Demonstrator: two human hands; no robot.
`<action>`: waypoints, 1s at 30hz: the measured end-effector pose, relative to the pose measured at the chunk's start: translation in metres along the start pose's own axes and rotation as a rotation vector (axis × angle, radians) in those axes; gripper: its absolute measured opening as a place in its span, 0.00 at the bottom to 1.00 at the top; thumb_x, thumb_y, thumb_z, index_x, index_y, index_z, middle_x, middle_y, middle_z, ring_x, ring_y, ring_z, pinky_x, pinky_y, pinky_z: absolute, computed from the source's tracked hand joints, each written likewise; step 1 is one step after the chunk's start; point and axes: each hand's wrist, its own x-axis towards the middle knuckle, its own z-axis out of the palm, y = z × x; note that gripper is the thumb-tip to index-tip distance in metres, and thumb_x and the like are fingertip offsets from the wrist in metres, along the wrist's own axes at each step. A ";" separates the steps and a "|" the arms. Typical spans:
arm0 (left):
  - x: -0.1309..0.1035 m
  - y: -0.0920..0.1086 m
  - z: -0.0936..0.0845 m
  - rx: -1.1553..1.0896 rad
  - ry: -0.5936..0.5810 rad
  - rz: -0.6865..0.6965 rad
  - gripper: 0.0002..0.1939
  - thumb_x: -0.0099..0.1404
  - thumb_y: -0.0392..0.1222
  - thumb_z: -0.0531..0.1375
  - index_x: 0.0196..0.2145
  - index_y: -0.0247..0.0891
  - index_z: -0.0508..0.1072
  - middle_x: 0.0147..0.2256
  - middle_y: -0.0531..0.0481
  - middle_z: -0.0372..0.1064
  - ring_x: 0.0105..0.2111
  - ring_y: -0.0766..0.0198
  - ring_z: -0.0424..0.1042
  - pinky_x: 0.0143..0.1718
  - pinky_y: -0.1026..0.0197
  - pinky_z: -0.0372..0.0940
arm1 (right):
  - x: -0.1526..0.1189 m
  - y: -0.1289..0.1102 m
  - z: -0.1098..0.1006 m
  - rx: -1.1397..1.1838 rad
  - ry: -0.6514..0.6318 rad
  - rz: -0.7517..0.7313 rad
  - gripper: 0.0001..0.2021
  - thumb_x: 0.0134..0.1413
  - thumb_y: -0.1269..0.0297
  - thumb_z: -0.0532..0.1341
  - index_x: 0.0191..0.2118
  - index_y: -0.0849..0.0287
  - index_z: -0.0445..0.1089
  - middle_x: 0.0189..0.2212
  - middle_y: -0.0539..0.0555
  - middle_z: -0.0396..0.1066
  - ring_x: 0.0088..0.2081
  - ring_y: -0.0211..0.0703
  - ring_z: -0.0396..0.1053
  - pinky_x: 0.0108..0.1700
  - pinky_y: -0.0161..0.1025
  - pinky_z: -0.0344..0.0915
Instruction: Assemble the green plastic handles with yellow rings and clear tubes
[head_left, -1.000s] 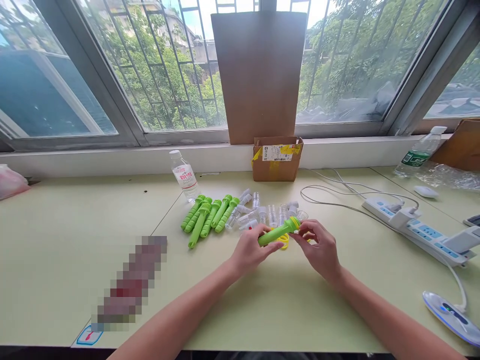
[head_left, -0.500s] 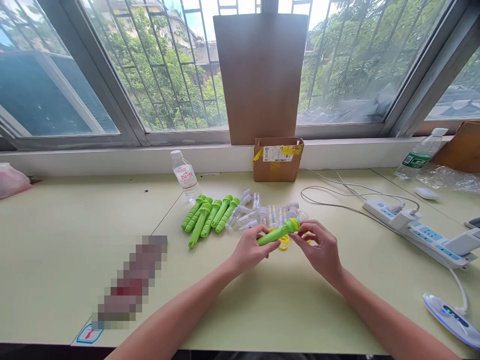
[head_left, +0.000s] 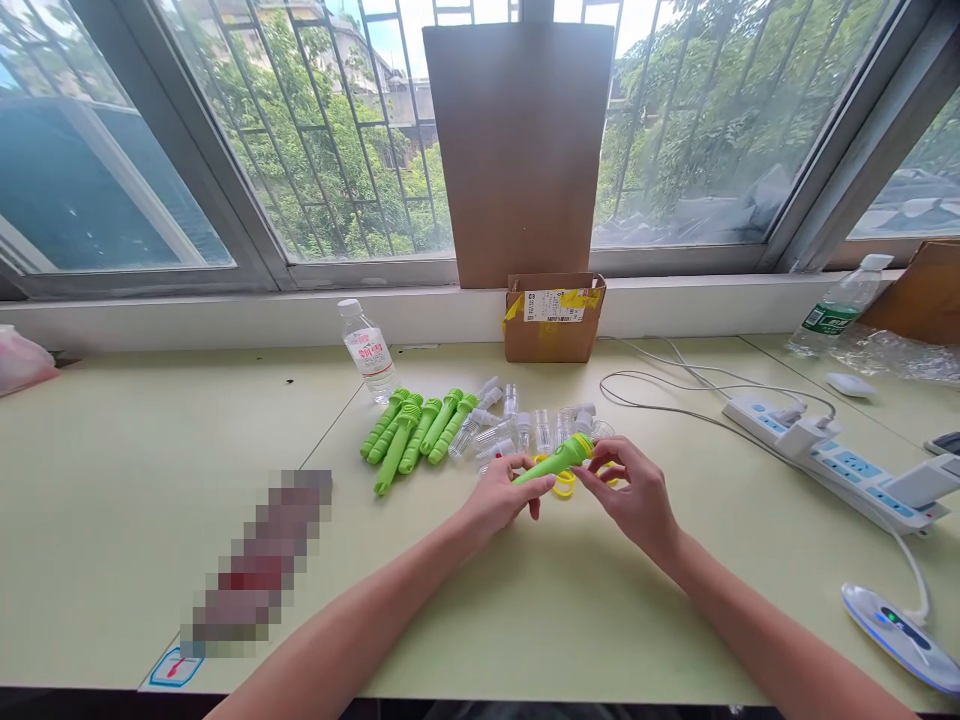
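My left hand (head_left: pixel 496 497) is closed around the narrow lower part of a green plastic tube (head_left: pixel 556 462), which slants up to the right. A yellow ring (head_left: pixel 584 442) sits round the tube's wider end. The fingertips of my right hand (head_left: pixel 636 490) pinch at that ring; their exact hold is partly hidden. More yellow rings (head_left: pixel 565 485) lie on the table under and behind the held tube. To the left is a group of similar green tubes (head_left: pixel 406 432) with threaded wide ends. Several clear plastic tubes with white ends (head_left: pixel 543 430) lie just beyond my hands.
A water bottle (head_left: pixel 368 350) stands behind the green tubes, and a small cardboard box (head_left: pixel 553 335) is by the window wall. On the right are a power strip (head_left: pixel 840 462), cables, a white oval device (head_left: pixel 900 637) and another bottle (head_left: pixel 836 310). A pixelated patch covers something at left.
The held tube has turned slightly, so an oval mark on its side now shows. My right fingers have shifted a little around its ringed end. The whole view has moved slightly.
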 end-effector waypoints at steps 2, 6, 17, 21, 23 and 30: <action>0.000 0.000 -0.001 -0.032 -0.037 -0.001 0.20 0.56 0.57 0.61 0.34 0.37 0.68 0.17 0.56 0.67 0.11 0.76 0.47 0.13 0.68 0.39 | 0.000 0.000 0.001 -0.007 -0.007 -0.001 0.10 0.53 0.60 0.65 0.37 0.56 0.64 0.37 0.54 0.68 0.28 0.39 0.72 0.25 0.38 0.74; 0.000 0.001 -0.003 -0.046 -0.081 0.013 0.21 0.59 0.58 0.59 0.36 0.35 0.70 0.19 0.53 0.69 0.10 0.76 0.50 0.12 0.68 0.42 | -0.001 0.000 0.001 -0.010 0.003 -0.002 0.09 0.54 0.59 0.64 0.36 0.56 0.64 0.36 0.53 0.69 0.28 0.39 0.72 0.26 0.38 0.74; 0.000 0.001 -0.003 -0.037 -0.092 0.014 0.22 0.58 0.60 0.59 0.31 0.35 0.70 0.20 0.54 0.67 0.13 0.74 0.57 0.15 0.69 0.50 | -0.001 0.001 -0.001 0.003 0.010 -0.026 0.07 0.54 0.61 0.65 0.30 0.56 0.67 0.33 0.52 0.69 0.27 0.37 0.69 0.26 0.38 0.74; 0.002 -0.002 -0.005 -0.050 -0.126 0.015 0.22 0.59 0.60 0.59 0.31 0.35 0.71 0.20 0.53 0.67 0.13 0.74 0.57 0.16 0.69 0.51 | -0.001 0.000 -0.001 0.007 0.017 -0.030 0.07 0.53 0.62 0.65 0.29 0.56 0.68 0.32 0.52 0.69 0.26 0.37 0.68 0.26 0.38 0.74; 0.002 -0.002 -0.007 -0.060 -0.144 0.030 0.22 0.60 0.60 0.58 0.31 0.35 0.72 0.20 0.53 0.67 0.13 0.74 0.57 0.16 0.69 0.52 | 0.000 -0.001 -0.002 0.009 0.019 -0.033 0.07 0.53 0.62 0.65 0.29 0.57 0.68 0.32 0.52 0.69 0.26 0.37 0.68 0.26 0.38 0.73; 0.002 -0.001 -0.007 -0.086 -0.179 0.041 0.22 0.61 0.59 0.57 0.31 0.34 0.73 0.20 0.52 0.68 0.13 0.74 0.58 0.16 0.68 0.53 | -0.001 -0.002 -0.001 0.016 0.025 -0.021 0.06 0.54 0.63 0.65 0.31 0.56 0.67 0.32 0.51 0.68 0.26 0.37 0.68 0.25 0.37 0.73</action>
